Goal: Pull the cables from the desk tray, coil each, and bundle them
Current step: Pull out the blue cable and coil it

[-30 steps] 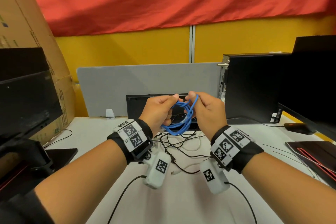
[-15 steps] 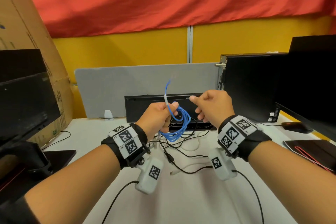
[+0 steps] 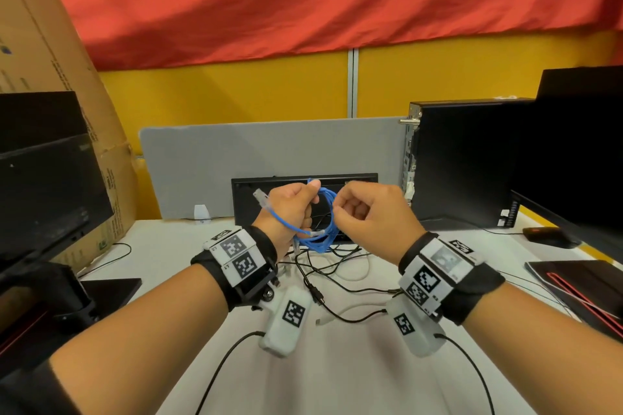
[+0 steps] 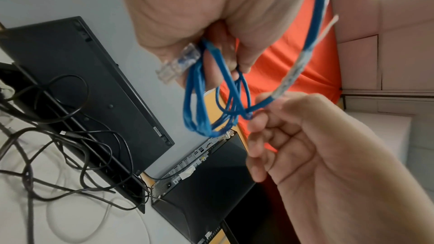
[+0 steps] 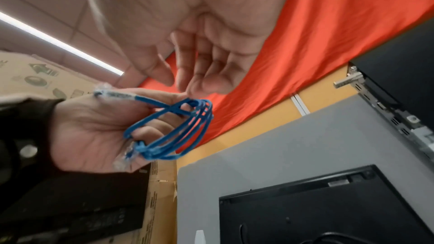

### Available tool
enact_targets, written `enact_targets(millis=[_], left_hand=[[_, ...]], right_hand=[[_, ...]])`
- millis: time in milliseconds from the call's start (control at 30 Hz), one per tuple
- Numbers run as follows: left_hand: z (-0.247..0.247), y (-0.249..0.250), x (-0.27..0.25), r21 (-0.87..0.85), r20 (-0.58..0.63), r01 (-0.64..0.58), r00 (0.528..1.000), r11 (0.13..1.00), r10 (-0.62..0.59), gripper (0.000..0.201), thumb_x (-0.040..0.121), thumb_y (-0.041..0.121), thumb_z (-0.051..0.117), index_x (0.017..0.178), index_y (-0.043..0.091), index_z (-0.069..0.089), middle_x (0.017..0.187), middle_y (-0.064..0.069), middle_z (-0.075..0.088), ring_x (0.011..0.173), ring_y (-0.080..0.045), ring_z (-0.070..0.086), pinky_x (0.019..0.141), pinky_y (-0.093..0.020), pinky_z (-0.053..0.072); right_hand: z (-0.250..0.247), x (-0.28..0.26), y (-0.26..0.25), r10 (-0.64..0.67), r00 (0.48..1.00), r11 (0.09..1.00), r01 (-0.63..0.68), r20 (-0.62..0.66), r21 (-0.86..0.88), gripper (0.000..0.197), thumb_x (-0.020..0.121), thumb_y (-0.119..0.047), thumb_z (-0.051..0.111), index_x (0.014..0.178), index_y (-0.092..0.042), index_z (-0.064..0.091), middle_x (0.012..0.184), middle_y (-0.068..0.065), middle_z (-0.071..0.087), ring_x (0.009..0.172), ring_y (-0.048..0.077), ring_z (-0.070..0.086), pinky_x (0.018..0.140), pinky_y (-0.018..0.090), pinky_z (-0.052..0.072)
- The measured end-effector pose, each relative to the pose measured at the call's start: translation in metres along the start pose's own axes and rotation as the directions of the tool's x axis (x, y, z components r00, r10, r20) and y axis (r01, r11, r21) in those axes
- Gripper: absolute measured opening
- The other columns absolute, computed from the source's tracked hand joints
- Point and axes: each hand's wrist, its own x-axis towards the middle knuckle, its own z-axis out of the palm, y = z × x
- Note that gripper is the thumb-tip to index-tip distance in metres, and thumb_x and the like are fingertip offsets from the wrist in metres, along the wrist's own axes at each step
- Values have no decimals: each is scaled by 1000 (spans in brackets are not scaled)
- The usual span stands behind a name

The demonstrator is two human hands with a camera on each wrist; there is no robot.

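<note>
My left hand (image 3: 293,209) grips a coiled blue network cable (image 3: 318,243) above the desk. One clear plug (image 3: 260,195) sticks out past the back of that hand, and its strand runs down across the hand. The left wrist view shows my left hand (image 4: 187,6) clasping the blue cable's (image 4: 199,99) loops and the other plug (image 4: 178,62). There my right hand (image 4: 305,146) pinches a strand between thumb and forefinger. In the right wrist view the curled right fingers (image 5: 199,81) meet the coil (image 5: 155,154) held in my left hand (image 5: 82,127). My right hand (image 3: 357,212) is beside the coil.
Tangled black and white cables (image 3: 337,276) lie on the white desk (image 3: 337,364) below my hands, before a black tray-like panel (image 3: 357,180) and grey divider (image 3: 269,145). A PC tower (image 3: 465,162) and monitor (image 3: 573,145) stand right. A monitor (image 3: 40,178) and cardboard box (image 3: 33,44) stand left.
The right hand let go and drew away, then came back to the coil. The free cable end stood upright half a second ago; now it lies over the back of the left hand.
</note>
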Motion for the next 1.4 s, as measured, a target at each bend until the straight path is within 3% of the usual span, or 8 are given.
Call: enact_targets(millis=[167,333,433,567,933,1067,1267,1400], left_hand=[[-3,0,3,1,-58,16,998,1000,-16,33,99,35,50,75,13,53,49,4,31,42,-11,29,44,-25,30],[-1,-3,3,-21,-73,10,997,1000,-12,33,98,35,52,74,13,56,48,4,39,40,-10,37,41,-23,35],[-9,-8,4,72,-87,-27,996,997,33,33,99,35,51,75,14,60,46,8,33,39,-10,31,39,-22,31],[-16,-8,5,133,-42,-78,996,988,84,31,98,38,51,93,13,68,46,11,35,39,-8,31,39,-22,32],[-7,0,-7,-76,137,-40,989,996,50,8,87,19,71,90,13,76,52,7,40,43,-9,27,39,-20,29],[-5,-1,-6,-187,57,-3,998,982,14,12,87,18,69,94,9,73,52,5,38,43,-10,26,37,-21,29],[2,-3,-7,-222,1,-10,1000,975,10,11,89,19,67,93,9,72,51,6,37,42,-9,26,36,-20,29],[7,2,-7,-240,-26,-40,999,970,35,11,91,18,65,91,9,72,51,4,37,42,-9,25,36,-21,27]], right_hand=[[6,-5,-3,-114,948,970,170,296,-171,31,79,-21,69,110,-25,72,90,-5,48,83,8,47,71,21,45],[8,-5,-15,-196,970,980,200,144,-19,10,86,-12,70,92,-11,78,86,4,59,80,14,53,73,28,48],[-6,7,-23,63,990,935,-13,-129,354,11,90,-9,65,92,-11,76,75,2,65,61,11,58,58,22,53],[-31,29,-22,383,873,751,-106,-300,651,13,93,-7,61,85,-8,72,66,10,61,46,12,58,48,23,55],[-23,28,18,762,599,490,-282,-248,825,31,81,4,73,102,-3,51,76,23,68,61,25,73,51,23,56],[-10,19,23,691,696,560,-346,-194,753,12,81,-1,74,86,4,64,81,22,72,74,24,75,62,22,58],[4,10,24,451,889,857,-405,-82,319,21,85,-7,69,103,-14,77,118,1,69,108,8,64,102,30,48],[11,4,16,305,949,944,-290,-83,155,18,88,-11,67,102,-17,77,105,-6,72,99,6,66,93,26,52]])
